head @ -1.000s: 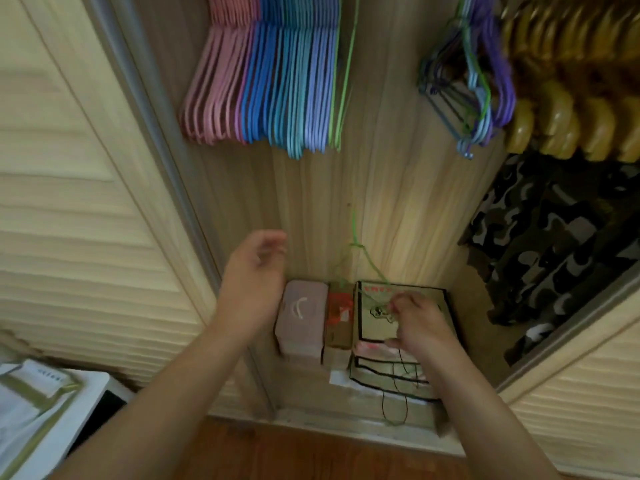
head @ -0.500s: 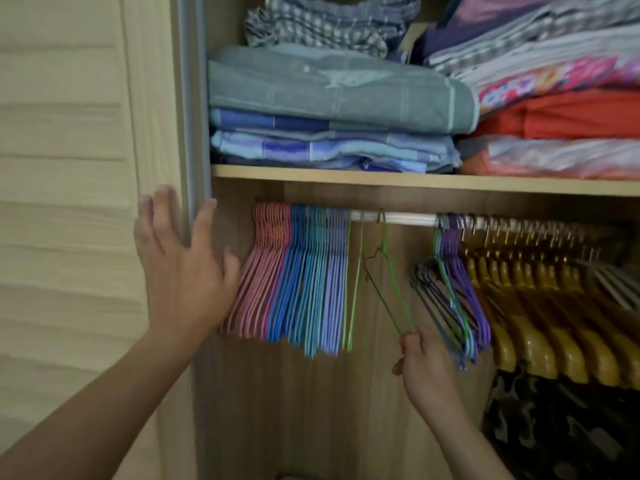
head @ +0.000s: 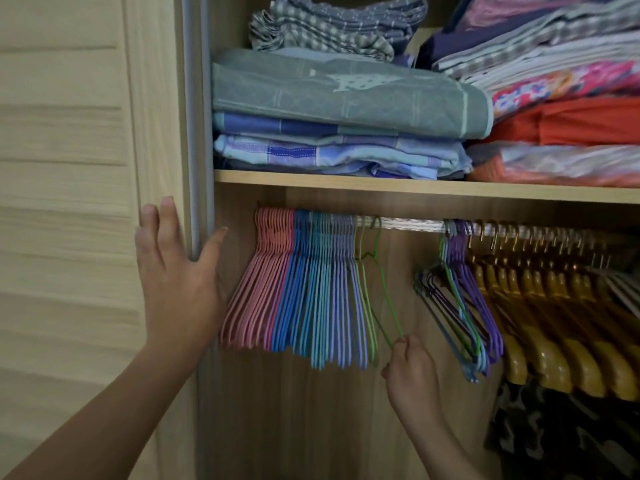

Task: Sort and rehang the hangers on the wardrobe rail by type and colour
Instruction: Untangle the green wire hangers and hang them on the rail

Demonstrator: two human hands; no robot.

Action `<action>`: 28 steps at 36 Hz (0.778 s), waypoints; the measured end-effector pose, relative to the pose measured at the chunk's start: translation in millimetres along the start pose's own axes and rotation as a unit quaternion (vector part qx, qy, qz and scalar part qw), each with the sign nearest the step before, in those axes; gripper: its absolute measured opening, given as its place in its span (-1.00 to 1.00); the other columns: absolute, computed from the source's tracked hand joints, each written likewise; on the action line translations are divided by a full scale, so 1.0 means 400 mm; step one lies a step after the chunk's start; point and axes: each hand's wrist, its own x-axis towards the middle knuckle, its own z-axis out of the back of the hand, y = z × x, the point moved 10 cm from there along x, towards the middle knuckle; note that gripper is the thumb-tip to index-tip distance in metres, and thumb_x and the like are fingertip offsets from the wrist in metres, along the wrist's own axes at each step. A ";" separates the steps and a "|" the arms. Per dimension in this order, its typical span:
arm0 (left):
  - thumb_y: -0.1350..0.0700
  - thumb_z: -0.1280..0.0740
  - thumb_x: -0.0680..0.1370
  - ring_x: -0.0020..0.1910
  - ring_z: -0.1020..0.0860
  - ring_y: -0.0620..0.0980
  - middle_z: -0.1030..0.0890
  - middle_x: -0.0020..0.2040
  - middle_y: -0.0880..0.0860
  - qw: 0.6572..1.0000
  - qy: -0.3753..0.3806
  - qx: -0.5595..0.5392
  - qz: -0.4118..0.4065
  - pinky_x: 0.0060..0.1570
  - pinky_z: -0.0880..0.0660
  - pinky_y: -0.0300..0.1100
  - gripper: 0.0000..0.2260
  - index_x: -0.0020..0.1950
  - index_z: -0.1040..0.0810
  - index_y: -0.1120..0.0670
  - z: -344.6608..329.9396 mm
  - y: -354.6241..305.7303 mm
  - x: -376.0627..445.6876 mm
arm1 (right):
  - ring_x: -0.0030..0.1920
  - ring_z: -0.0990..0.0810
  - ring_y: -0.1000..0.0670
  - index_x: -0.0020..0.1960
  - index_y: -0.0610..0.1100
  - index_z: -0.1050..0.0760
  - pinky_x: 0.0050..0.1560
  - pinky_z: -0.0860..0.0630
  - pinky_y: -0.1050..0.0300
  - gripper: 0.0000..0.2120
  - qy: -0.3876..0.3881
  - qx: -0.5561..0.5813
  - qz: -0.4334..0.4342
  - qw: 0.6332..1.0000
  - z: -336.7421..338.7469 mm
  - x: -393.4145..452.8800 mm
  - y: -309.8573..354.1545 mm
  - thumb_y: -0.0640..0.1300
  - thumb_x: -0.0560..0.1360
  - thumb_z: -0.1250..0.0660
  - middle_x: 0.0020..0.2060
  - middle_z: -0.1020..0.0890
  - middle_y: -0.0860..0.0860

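Observation:
A silver rail (head: 408, 224) runs under the shelf. Pink wire hangers (head: 256, 289) hang at its left end, then blue, teal and lilac hangers (head: 322, 299), then a pale green one. A green wire hanger (head: 381, 282) is hooked on the rail just right of them; my right hand (head: 410, 368) pinches its lower corner. Further right hangs a mixed bunch of purple, blue and green wire hangers (head: 460, 306), then several yellow wooden hangers (head: 554, 334). My left hand (head: 176, 282) rests flat, fingers spread, on the wardrobe's door frame (head: 195, 168).
The shelf (head: 415, 188) above the rail carries stacks of folded bedding and cloth. A louvred door (head: 69, 202) fills the left side. A camouflage garment (head: 554, 427) hangs below the wooden hangers at the lower right. Bare rail lies between the green hanger and the mixed bunch.
The view rose from the wardrobe floor to the rail. My right hand brought the green hanger up and hooked it on the rail, then slid it left. My left hand moved onto the door frame.

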 end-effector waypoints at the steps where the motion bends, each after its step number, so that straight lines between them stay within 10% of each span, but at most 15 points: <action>1: 0.31 -0.15 0.57 0.57 -0.06 0.50 -0.11 0.57 0.45 1.000 0.002 -0.001 0.002 0.51 -0.10 0.37 -0.57 0.38 -0.57 0.17 0.000 0.001 -0.001 | -0.25 -0.56 -0.21 -0.19 -0.19 -0.37 -0.17 -0.52 -0.16 -0.73 -0.004 0.000 -0.001 1.000 0.002 -0.003 -0.005 -0.22 0.66 -0.07 -0.31 -0.54 -0.21; 20: 0.40 -0.27 0.52 0.57 -0.04 0.50 -0.11 0.57 0.46 1.000 -0.006 -0.005 0.003 0.50 -0.09 0.39 -0.66 0.24 -0.64 0.21 0.004 0.001 -0.003 | -0.18 -0.56 -0.10 -0.16 -0.11 -0.43 -0.08 -0.59 -0.22 -0.72 0.060 -0.040 0.050 0.996 -0.071 0.088 0.005 -0.10 0.68 -0.08 -0.17 -0.50 -0.08; 28: 0.35 -0.24 0.53 0.58 -0.02 0.49 -0.08 0.59 0.44 1.000 0.004 -0.004 0.002 0.50 -0.09 0.38 -0.67 0.24 -0.64 0.20 0.005 -0.001 -0.006 | -0.08 -0.48 -0.05 0.03 -0.20 -0.53 -0.03 -0.35 0.15 -0.69 0.105 -0.126 0.094 0.982 -0.096 0.079 0.044 -0.07 0.71 -0.08 -0.01 -0.48 -0.11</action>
